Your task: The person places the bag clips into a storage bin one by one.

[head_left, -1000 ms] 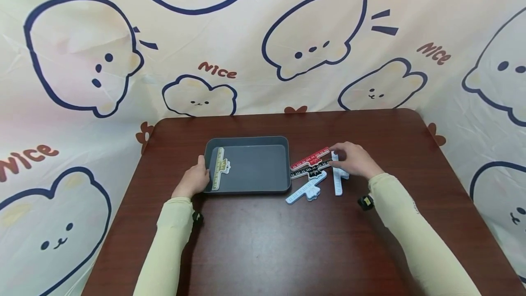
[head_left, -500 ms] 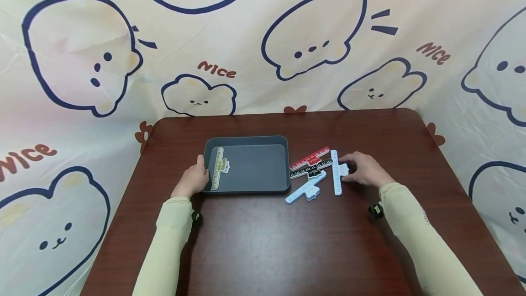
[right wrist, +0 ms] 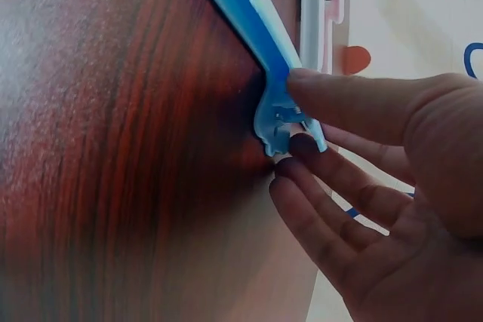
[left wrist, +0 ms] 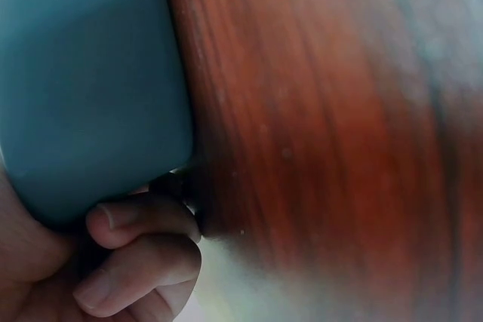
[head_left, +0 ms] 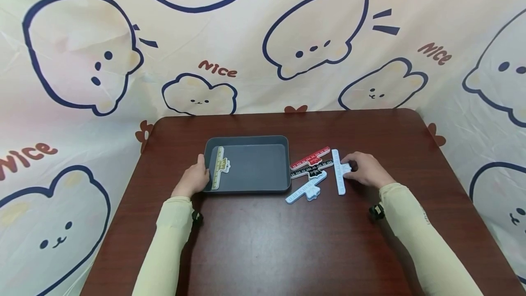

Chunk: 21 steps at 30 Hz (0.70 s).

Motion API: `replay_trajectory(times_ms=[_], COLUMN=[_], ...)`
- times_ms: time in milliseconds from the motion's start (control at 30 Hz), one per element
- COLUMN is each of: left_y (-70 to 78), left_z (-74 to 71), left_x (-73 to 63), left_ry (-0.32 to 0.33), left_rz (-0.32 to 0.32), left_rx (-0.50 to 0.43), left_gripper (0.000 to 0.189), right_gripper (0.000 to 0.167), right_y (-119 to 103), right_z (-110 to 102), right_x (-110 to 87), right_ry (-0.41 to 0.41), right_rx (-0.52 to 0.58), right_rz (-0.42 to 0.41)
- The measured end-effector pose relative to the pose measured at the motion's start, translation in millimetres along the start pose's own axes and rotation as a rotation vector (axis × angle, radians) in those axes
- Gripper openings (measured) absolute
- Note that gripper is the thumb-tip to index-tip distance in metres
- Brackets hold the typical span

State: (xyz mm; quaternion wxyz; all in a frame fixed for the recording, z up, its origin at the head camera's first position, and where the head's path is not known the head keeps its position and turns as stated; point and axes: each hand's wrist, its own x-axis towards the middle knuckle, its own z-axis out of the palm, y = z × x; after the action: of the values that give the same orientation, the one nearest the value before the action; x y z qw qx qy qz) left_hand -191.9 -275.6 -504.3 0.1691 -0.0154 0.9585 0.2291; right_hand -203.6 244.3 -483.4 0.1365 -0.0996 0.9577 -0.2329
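Note:
My left hand (head_left: 192,179) grips the left end of a dark grey tray (head_left: 246,191); in the left wrist view its fingers (left wrist: 143,262) curl beside the tray's corner (left wrist: 98,96). Inside the tray lies a yellow ruler clip (head_left: 218,168), near the left wall. On the right, my right hand (head_left: 367,169) pinches the handle of a light blue ruler clip (head_left: 339,172) between thumb and fingers. The right wrist view shows the thumb on this clip (right wrist: 260,20) from above and fingertips at its handle end, close over the table.
Between tray and right hand lie a red ruler clip (head_left: 310,158), a black ruler clip (head_left: 308,169) and another light blue ruler clip (head_left: 306,188), crowded together and partly overlapping. A brown wooden table (head_left: 263,241) carries everything. A patterned cloth (head_left: 250,35) hangs behind it.
My right hand has shifted from the clips' upper ends to the right, onto the blue clip's handle. That clip has since turned slightly, its lower end moving right. Left hand and tray stay put.

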Motion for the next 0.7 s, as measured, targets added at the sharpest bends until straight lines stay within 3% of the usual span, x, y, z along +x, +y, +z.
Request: replay_trajectory(times_ms=[333,700], left_y=[1.3,1.4], left_z=[-0.7,-0.3], left_x=[0.0,0.0], left_ry=[0.009,0.014], left_rz=[-0.004,0.0], left_rx=[0.006,0.01], left_gripper=[0.047,0.047], right_gripper=[0.043,0.043], right_y=[2,-2], right_z=[0,-14], right_x=[-0.2,-6.5], right_ry=[0.006,0.052], right_rx=[-0.006,0.056], right_rz=[-0.01,-0.025])
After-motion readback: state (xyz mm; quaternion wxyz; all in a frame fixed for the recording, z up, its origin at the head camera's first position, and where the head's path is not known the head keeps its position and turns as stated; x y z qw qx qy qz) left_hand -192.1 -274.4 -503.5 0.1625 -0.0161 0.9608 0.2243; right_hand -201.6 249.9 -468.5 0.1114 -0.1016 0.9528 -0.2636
